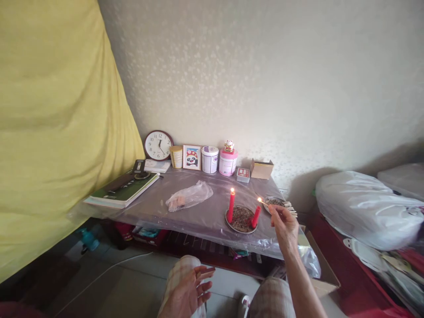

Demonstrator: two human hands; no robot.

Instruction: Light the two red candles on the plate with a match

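Right hand (pixel 282 221): thumb and fingers pinch a lit match (pixel 264 202), held roughly level, flame at the tip pointing left. Flame sits above and to the right of the right red candle (pixel 255 216), apart from it; that candle is unlit and leans rightward. Left red candle (pixel 231 206) stands near upright, taller, burning. Both candles are set in dark granular fill on one round metal dish (pixel 240 230), near the right end of the plastic-covered table (pixel 149 187).

Left hand (pixel 185 293): palm up over the lap, lower fingers loosely spread; a small reddish-brown piece (pixel 207 272) is held at thumb and index finger, identity not clear.

Second dish (pixel 266 198) lies partly behind the right hand, a row of pale sticks (pixel 290 209) beside it. Crumpled plastic bag (pixel 190 195) lies left of the candles. Along the wall: round clock (pixel 158 145), framed panda picture (pixel 192 157), open cardboard box (pixel 262 169)
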